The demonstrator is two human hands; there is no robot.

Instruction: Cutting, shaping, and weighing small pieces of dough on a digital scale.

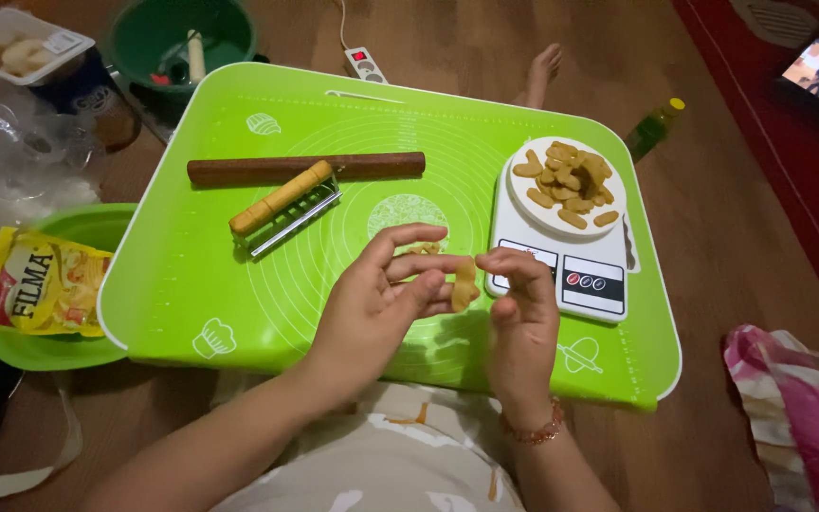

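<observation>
A: What's going on mid-frame?

B: Shaping step. Left hand [381,289], fingers half curled, holds a dough piece [464,283] over the green mat [191,284]; right hand [520,284] pinches lightly beside it. Finished pieces [566,180] sit on the scale [561,261], right of centre.

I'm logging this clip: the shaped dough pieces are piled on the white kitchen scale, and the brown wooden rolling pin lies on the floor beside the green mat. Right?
Not quite. The head view shows the brown wooden rolling pin lying on the green silicone mat, not the floor. The pale shaped dough pieces are indeed piled on the white kitchen scale.
</observation>
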